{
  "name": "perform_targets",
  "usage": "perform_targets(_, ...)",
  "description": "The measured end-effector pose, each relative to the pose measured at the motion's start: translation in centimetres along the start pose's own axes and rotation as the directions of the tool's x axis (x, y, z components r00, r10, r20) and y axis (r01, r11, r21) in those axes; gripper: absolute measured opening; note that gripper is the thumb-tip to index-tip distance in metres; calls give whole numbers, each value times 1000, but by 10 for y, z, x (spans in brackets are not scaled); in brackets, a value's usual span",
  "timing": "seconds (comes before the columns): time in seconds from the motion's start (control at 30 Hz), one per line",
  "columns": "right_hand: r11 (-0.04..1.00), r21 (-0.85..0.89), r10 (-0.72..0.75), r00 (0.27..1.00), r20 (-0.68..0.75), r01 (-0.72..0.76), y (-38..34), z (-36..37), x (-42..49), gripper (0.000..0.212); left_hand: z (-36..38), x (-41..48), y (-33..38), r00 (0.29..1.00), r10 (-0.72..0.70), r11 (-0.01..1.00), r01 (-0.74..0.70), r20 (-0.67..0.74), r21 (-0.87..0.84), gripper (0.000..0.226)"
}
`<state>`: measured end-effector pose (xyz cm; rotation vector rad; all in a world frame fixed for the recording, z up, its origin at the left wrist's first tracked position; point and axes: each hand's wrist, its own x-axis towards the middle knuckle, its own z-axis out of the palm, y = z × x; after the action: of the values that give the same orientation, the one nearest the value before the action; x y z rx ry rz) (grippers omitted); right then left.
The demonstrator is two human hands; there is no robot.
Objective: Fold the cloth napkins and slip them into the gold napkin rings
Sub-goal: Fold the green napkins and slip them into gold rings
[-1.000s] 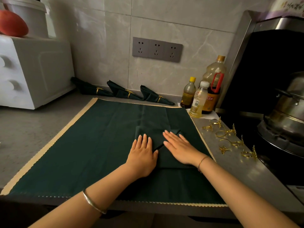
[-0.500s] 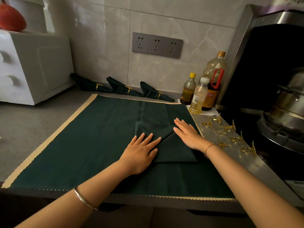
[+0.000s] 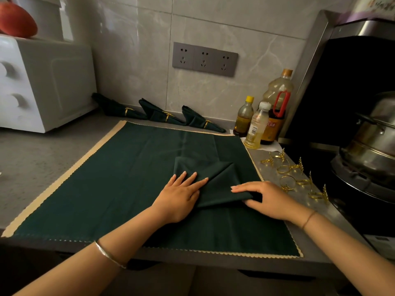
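A dark green napkin [image 3: 215, 180], partly folded with a diagonal flap, lies on a large green mat [image 3: 106, 189] with a cream scalloped border. My left hand [image 3: 181, 195] presses flat on the napkin's left part, fingers straight. My right hand [image 3: 265, 197] pinches the napkin's lower right corner, fingers above and thumb beneath the edge. Several loose gold napkin rings [image 3: 288, 174] with leaf ornaments lie on the counter to the right of the mat. Three folded napkins in gold rings [image 3: 164, 116] rest along the back wall.
A white appliance [image 3: 38, 82] stands at the back left with a red object on top. Three bottles [image 3: 263, 116] stand at the back right corner of the mat. A steel pot [image 3: 372, 146] sits on the stove at the right. The counter edge runs close below the mat.
My right hand slid from the napkin's upper right down to its lower right corner and took hold of it. My left hand stayed pressed on the left part.
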<state>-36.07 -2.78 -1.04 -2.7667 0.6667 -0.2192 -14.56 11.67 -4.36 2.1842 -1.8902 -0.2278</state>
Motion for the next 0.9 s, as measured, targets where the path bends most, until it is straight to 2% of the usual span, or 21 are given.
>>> perform_targets(0.07, 985, 171, 41, 999, -28, -36, 2, -2, 4, 35, 0, 0, 0, 1000, -2, 1000, 2, 2, -22, 47)
perform_targets(0.17, 959, 278, 82, 995, -62, -62, 2, -2, 10, 23, -1, 1, 1, 1000, -13, 995, 14, 5, -94, 49)
perform_targets(0.27, 922, 373, 154, 983, -102, -106, 5, 1, 15, 11, -4, -2, 3, 999, -25, 988, 30, 39, -150, 71)
perform_targets(0.33, 921, 371, 176, 976, -129, -116, 4, 4, 20, 15, -5, -3, 1, 998, -26, 992, 32, 51, -120, 74)
perform_targets(0.4, 917, 380, 195, 967, -166, -120, 3, 8, 26, 12, -4, -2, 0, 999, -31, 994, 35, 38, -101, 65)
perform_targets(0.5, 908, 391, 248, 947, -207, -153, 5, 13, 33, 19, -4, -1, 3, 999, -35, 994, 38, 25, -104, 56)
perform_targets(0.63, 909, 372, 276, 940, -201, -188, 3, 14, 38, 12, -3, -1, 3, 999, -36, 994, 37, 15, -107, 50)
perform_targets(0.9, 916, 315, 315, 931, -185, -247, 1, 14, 46, 19, -3, 0, 2, 999, -33, 991, 33, 2, -133, 43)
